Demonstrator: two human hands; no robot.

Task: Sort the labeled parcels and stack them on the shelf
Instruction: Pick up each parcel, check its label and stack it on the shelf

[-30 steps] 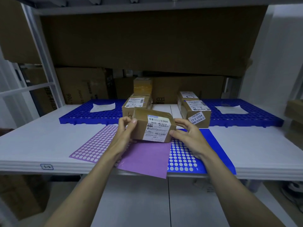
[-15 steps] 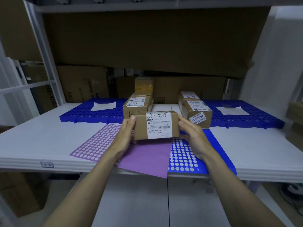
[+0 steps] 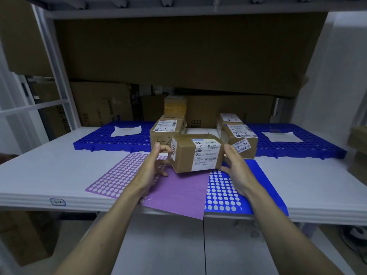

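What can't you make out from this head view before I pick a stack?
- Held parcel: small label print too fine to read.
- Right hand: fingers hidden behind the parcel.
- Rear taped box: no label visible.
- Right-edge boxes: cut off by the frame.

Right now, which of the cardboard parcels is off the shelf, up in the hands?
The parcel labelled 501E, tilted between the left hand and right hand above the purple sheet. The other parcels sit on the blue pallets behind it.
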